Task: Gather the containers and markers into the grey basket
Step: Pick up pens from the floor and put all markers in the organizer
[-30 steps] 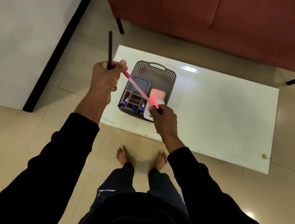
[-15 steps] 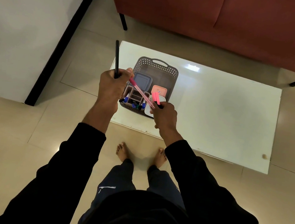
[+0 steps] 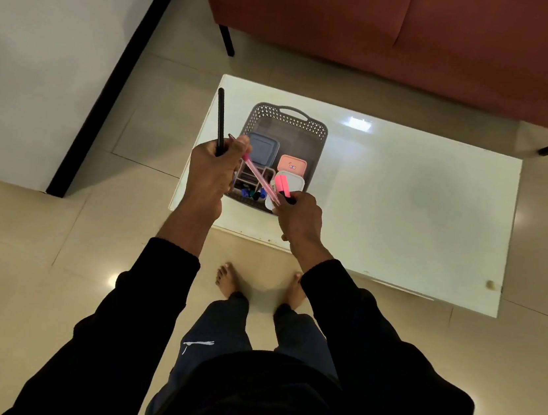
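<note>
Head view, final markers going in. The grey basket (image 3: 286,122) sits at the left end of the white table (image 3: 404,206) and holds a blue-grey lidded container (image 3: 262,149), a pink one (image 3: 292,164), a white one (image 3: 295,180) and a compartment organiser (image 3: 252,178) with markers.

The left hand (image 3: 213,169), above the basket's left rim, grips a black pen (image 3: 221,121) and a long pink pen (image 3: 259,176). The right hand (image 3: 295,215), at the near rim, holds a pink highlighter (image 3: 283,185).

Lower each tip-first into a free compartment, releasing only once seated. The pink lid's label is unreadable; the trousers (image 3: 215,338) carry a white logo.
</note>
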